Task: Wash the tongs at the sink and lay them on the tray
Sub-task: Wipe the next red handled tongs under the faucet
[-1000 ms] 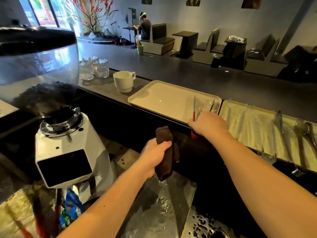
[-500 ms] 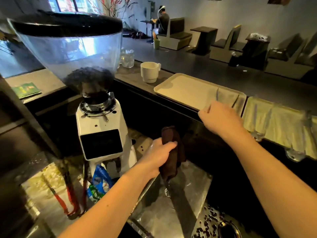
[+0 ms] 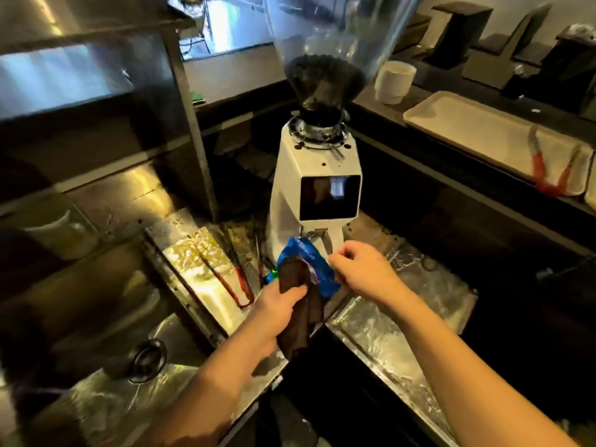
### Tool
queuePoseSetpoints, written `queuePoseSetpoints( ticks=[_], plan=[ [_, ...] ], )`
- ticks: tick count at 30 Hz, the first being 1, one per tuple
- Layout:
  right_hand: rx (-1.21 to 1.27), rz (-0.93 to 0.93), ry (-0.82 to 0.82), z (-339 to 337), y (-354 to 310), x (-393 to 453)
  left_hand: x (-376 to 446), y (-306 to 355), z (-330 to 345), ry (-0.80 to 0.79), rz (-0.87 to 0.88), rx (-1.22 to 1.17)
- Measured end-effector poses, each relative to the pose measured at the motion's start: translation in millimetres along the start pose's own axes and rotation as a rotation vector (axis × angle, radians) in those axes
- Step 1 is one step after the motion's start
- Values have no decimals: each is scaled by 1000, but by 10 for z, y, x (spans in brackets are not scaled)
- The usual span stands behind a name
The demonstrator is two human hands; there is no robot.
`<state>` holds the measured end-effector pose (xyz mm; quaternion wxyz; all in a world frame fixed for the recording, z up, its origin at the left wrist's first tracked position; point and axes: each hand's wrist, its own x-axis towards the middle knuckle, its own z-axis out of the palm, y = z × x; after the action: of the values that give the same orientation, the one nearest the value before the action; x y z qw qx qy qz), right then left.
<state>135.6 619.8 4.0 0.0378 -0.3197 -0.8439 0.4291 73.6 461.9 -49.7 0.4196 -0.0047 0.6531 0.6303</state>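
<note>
Head view shows red-handled tongs (image 3: 548,166) lying on the near end of a cream tray (image 3: 458,124) on the raised table at right, with no hand on them. Lower down, the left hand (image 3: 277,312) grips a dark brown cloth (image 3: 298,309) over the metal table (image 3: 396,321), while the right hand (image 3: 361,269) hangs just beside it with fingers loosely curled and holding nothing. Behind both hands lie a blue packet (image 3: 306,253), a white coffee grinder (image 3: 317,175) and a second pair of red-handled tongs (image 3: 232,279).

blue packet (image 3: 303,253) print blurred, no readable text, labels or numbers anywhere
</note>
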Motion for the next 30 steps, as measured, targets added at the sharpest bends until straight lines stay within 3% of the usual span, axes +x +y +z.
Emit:
queuePoseSetpoints(
  ticks=[8, 15, 22, 25, 27, 30],
  plan=[
    [-40, 100, -155, 1116, -22, 135, 108, -439, -969, 214, -134, -104],
    [-374, -61, -270, 1737, -22, 675, 362, -447, -1212, 375, -182, -21],
    [-631, -305, -340, 2387, 53, 1051, 531, -388, -1244, 569, -280, -165],
    [-480, -195, -302, 2596, 72, 1167, 570, -412, -1331, 695, -271, -174],
    [-375, -163, -223, 2670, 106, 1201, 565, -464, -1395, 721, -247, -165],
    [-373, -168, -245, 2742, 165, 1231, 535, -502, -1484, 724, -245, -183]
  ],
)
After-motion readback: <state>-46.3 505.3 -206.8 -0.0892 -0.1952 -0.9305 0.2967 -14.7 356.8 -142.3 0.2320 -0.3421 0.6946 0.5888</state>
